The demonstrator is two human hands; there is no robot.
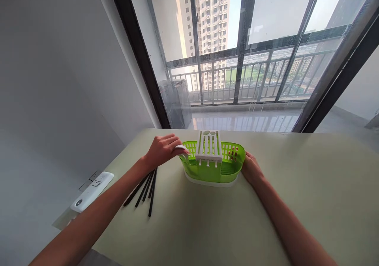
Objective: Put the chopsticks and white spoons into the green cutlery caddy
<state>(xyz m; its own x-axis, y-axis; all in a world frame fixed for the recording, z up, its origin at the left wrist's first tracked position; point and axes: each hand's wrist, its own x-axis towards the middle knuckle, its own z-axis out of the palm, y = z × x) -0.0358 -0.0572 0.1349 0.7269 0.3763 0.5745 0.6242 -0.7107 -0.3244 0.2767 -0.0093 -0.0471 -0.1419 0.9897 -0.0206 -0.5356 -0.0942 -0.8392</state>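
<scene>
A green plastic basket point(207, 171) with slotted walls stands on a white base on the pale table point(310, 203). A white slotted divider point(209, 145) sits across its middle. My left hand point(162, 149) is closed around the basket's left rim, fingers curled over a white part there. My right hand point(251, 167) grips the right end of the basket; its fingertips show through the slots. Several black chopsticks point(145, 189) lie on the table under my left wrist.
A white remote control point(92, 191) lies near the table's left edge. Behind the table a large window with dark frames point(242, 41) looks onto a balcony with a railing. A grey wall is at the left.
</scene>
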